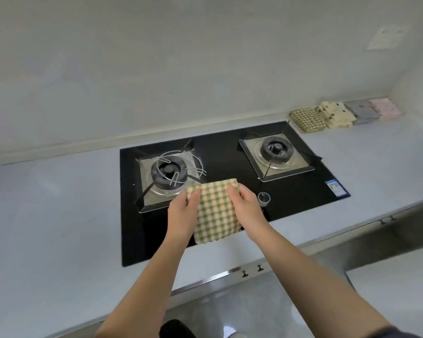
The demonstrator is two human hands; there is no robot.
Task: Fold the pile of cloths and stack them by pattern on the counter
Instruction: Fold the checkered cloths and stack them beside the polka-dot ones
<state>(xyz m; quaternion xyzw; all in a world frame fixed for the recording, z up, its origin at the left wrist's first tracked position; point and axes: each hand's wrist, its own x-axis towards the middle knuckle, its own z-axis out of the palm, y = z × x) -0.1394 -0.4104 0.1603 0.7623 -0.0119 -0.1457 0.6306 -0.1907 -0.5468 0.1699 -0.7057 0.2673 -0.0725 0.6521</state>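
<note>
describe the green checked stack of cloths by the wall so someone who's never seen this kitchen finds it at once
Start at the black stove and follow the counter to its right, where four folded stacks line the wall. The green checked stack is nearest the stove, at the left end; the spotted cream stack, grey stack and pink stack beside it are not checked.
</note>
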